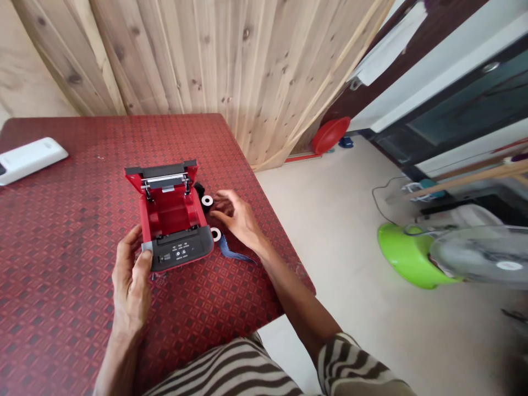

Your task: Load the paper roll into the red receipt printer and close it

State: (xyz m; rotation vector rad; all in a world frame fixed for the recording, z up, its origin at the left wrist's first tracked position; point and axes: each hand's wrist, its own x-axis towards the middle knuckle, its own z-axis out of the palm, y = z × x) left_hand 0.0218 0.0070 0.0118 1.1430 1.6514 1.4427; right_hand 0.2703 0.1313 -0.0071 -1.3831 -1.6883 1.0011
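Observation:
A small red and black printer-like device (177, 242) stands on the red patterned table with its lid raised and its red inner compartment showing. My left hand (134, 275) grips its near left corner, thumb on top of the dark front panel. To the right of the device, my right hand (235, 217) has its fingers apart beside a roll with a white ring-shaped end (207, 201); nothing is seen in its grasp. A second white ring-shaped roll end (215, 235) lies closer to me, against the device's right side, with a blue strip (233, 252) trailing from it.
A white power-bank-like block (33, 159) lies at the table's left. Behind the red table (94, 308) rises a wooden plank wall (231, 66). On the floor at right are a bright green basin (400, 258) and a red round object (331, 135).

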